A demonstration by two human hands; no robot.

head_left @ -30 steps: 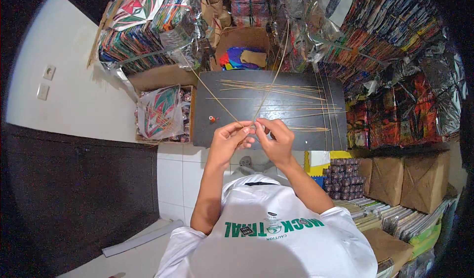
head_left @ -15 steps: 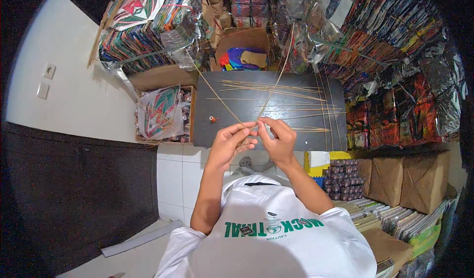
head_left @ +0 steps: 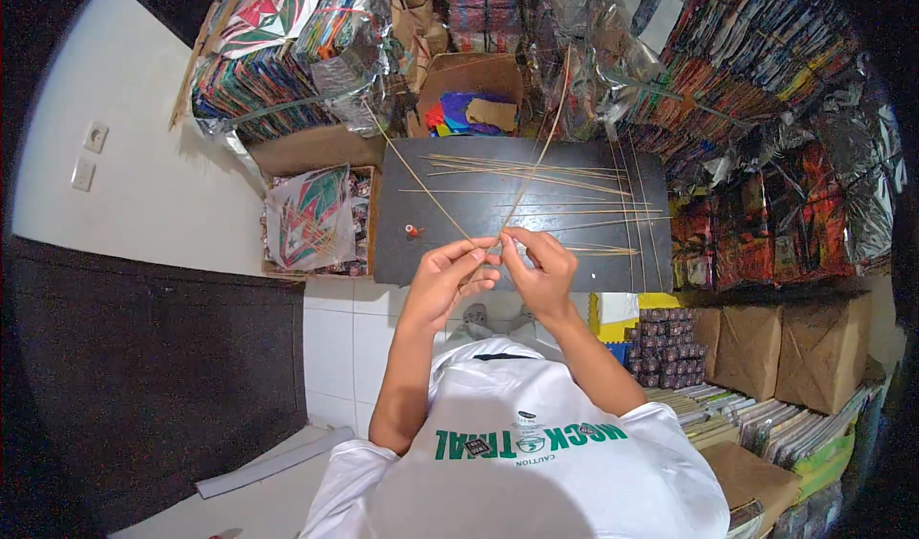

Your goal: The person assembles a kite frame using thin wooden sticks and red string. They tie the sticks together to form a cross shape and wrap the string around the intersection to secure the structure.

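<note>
Near the front edge of a dark table (head_left: 392, 261), my two hands meet fingertip to fingertip. My left hand (head_left: 442, 279) is closed in a pinch on the lower end of a thin bamboo stick (head_left: 417, 177), which slants away to the far left. Pinched in my right hand (head_left: 542, 271) is a second thin bamboo stick (head_left: 534, 168), rising to the far right with a slight bow. The sticks form a V, their lower ends together at my fingers. My fingertips hide how the ends join.
Several loose bamboo sticks (head_left: 574, 215) lie across the table. A small orange-and-white spool (head_left: 413, 231) sits at its left. Beside the table stands an open carton (head_left: 373, 223). Bundled, plastic-wrapped stacks (head_left: 756, 70) crowd the back and right; brown boxes (head_left: 814, 348) are at the lower right.
My hands stay in nearly the same place with the same pinch. The right stick looks slightly more bowed than before.
</note>
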